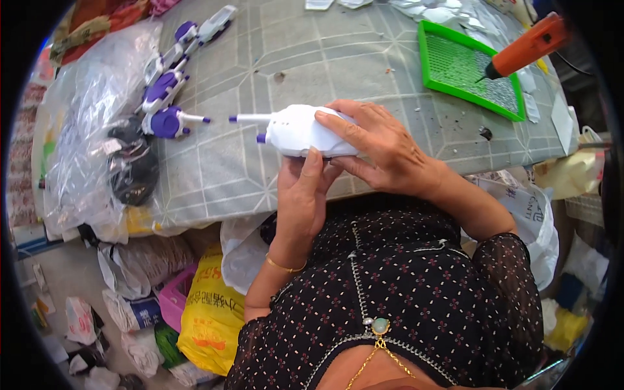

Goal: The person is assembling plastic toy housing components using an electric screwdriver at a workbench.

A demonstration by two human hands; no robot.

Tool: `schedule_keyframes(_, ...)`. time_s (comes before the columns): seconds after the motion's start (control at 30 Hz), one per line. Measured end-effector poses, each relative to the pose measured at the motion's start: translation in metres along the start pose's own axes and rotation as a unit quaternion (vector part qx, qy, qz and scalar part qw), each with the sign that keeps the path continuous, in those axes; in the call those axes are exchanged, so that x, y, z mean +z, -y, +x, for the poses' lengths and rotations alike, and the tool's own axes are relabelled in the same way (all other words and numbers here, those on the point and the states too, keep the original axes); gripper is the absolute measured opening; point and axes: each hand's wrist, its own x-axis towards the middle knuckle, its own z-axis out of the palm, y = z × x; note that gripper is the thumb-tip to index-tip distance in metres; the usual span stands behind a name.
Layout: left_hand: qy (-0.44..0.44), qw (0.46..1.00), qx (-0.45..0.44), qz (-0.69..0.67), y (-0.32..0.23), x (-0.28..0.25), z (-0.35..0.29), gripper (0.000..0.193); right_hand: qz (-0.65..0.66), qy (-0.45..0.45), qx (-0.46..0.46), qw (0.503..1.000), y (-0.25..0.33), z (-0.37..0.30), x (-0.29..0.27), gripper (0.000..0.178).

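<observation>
Between my two hands, over the near part of the table, is a white plastic toy body (300, 129) shaped like a tank, with a thin purple-tipped barrel (252, 118) pointing left. My left hand (305, 188) grips it from below, thumb up against its near side. Across its right end lie the fingers of my right hand (383, 143), thumb underneath. Beyond on the left stand several purple and white toys (170, 122) in a row; the nearest has a similar barrel.
At the right, an orange electric screwdriver (530, 45) hangs above a green tray (474, 103) of small metal screws. A black plastic bag (134, 170) and clear plastic sheeting (75, 149) cover the table's left. A small dark piece (485, 133) lies near the tray. Bags, including a yellow sack (211, 312), crowd the floor.
</observation>
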Motion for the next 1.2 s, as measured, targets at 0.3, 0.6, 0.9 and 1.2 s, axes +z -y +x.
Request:
schedule_keyframes(0.3, 0.137, 0.597, 0.387, 0.689, -0.035, 0.017, 0.020, 0.063, 0.004, 0.097, -0.016, 0.995, -0.055, -0.033, -0.026, 0.074)
schedule_keyframes(0.6, 0.169, 0.609, 0.333, 0.700, -0.008, 0.008, 0.061, 0.063, -0.081, -0.187, 0.006, 0.979, -0.043, -0.053, -0.072, 0.034)
schedule_keyframes(0.9, 0.125, 0.617, 0.318, 0.709, 0.011, 0.026, 0.062, 0.065, -0.002, -0.456, 0.155, 0.876, -0.141, 0.014, -0.167, 0.038)
schedule_keyframes(1.2, 0.109, 0.600, 0.335, 0.718, 0.021, 0.030, 0.064, 0.068, 0.085, -0.403, 0.186, 0.892, -0.117, 0.059, -0.183, 0.048)
